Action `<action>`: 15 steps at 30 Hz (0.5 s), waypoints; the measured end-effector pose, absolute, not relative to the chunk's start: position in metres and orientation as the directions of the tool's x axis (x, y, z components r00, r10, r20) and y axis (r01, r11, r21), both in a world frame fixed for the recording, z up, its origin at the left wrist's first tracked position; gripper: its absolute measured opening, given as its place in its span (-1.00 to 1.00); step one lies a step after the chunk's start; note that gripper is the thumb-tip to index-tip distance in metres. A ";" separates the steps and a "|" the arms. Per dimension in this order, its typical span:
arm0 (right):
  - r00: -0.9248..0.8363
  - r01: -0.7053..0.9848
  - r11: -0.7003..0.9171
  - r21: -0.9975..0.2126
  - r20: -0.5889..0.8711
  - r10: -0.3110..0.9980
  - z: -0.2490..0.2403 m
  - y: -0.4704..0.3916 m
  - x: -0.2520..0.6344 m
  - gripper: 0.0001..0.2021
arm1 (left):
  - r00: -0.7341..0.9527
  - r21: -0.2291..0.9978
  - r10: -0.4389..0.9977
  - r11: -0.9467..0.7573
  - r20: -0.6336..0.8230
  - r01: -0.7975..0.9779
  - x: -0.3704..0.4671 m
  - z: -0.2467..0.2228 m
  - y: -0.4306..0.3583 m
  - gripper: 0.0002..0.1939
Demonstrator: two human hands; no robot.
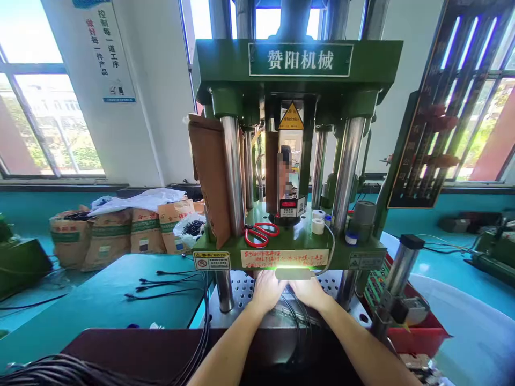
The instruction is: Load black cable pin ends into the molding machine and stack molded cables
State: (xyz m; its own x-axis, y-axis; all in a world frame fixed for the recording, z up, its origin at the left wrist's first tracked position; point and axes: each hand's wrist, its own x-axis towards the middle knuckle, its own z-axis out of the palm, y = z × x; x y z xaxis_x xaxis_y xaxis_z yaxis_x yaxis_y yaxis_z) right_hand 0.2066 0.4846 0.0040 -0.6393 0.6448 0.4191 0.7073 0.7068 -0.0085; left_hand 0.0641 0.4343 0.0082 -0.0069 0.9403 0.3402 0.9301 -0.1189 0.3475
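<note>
Under the green press [298,161], both hands rest on black cables [295,316].

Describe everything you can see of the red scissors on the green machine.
The scissors have red plastic-looking loop handles and short metal blades. They lie flat on the press's green shelf, closed, blades pointing left toward a shiny steel column. Neither hand touches them; both hands are lower, under the shelf.

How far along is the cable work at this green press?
Done, it seems: several black cables lie laid out on the teal table. In hand: left hand and right hand are under the press, on cables there. Left: a black cable bundle waits.
</note>
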 end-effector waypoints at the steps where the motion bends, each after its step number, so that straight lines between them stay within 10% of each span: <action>1: -0.656 0.693 0.721 -0.009 0.407 0.635 0.004 0.484 0.211 -0.72 | 0.050 0.321 0.940 -0.166 0.338 0.932 0.060 0.008 0.432 -0.67; 15: -0.671 0.692 0.721 -0.035 0.340 0.659 -0.009 0.501 0.206 -0.68 | 0.131 0.298 0.966 -0.195 0.222 0.934 0.045 -0.005 0.446 -0.56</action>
